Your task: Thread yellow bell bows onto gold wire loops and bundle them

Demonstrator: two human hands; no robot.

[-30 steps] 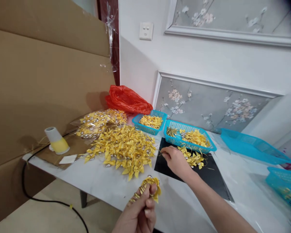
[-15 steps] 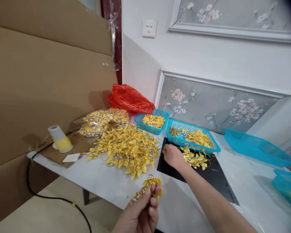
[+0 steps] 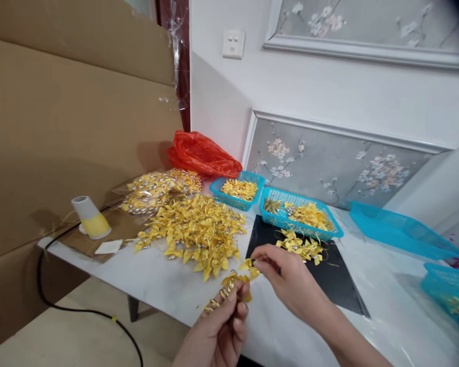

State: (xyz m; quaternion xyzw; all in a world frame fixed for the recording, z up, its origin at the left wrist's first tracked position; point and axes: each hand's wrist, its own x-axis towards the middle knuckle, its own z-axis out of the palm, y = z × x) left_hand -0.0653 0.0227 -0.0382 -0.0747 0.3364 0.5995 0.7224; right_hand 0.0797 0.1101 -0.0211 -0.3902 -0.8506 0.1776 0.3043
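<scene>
Both my hands meet low over the near edge of the white table (image 3: 164, 285): my left hand (image 3: 218, 331) pinches a yellow ribbon bow (image 3: 235, 280) with gold wire, and my right hand (image 3: 286, 283) pinches its upper tip. Beyond lie a black mat (image 3: 340, 285), a heap of bows (image 3: 195, 234), blue baskets (image 3: 302, 216) and the panelled wall (image 3: 329, 97).

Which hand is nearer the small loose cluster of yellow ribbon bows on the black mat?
Right. The right hand is just in front of the bow cluster, at the black mat; the left hand is farther back, off the mat.
</scene>
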